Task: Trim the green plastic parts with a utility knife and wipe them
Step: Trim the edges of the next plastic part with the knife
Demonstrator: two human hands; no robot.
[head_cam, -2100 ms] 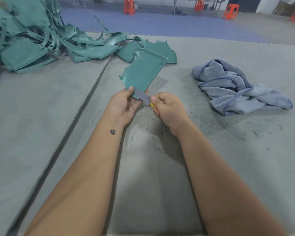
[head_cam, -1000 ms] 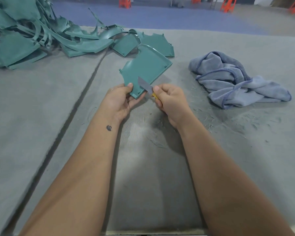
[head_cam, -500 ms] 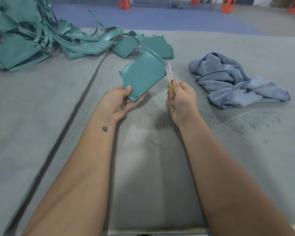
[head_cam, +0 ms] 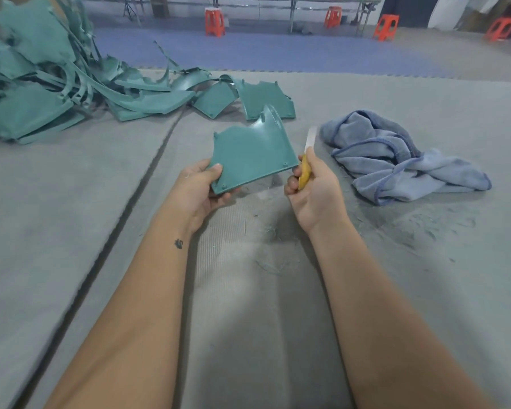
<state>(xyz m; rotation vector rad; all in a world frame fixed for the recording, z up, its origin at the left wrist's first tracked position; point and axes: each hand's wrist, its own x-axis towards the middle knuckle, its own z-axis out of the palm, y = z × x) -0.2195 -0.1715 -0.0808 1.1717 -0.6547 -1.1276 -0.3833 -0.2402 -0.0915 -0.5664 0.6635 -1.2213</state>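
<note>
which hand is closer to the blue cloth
Right. The right hand, gripping the yellow-handled utility knife, sits just left of the crumpled blue cloth. The left hand holds the green plastic part farther left.

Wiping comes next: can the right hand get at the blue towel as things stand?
Probably, but not freely: the right hand grips the utility knife. The blue towel lies just beyond it with nothing between.

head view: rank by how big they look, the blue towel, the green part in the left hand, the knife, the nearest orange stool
1. blue towel
2. green part held in the left hand; nearer the camera, so its true size against the towel is unsure
3. knife in the right hand, partly hidden by the fingers
4. orange stool; looks smallest only because it is far off
</note>
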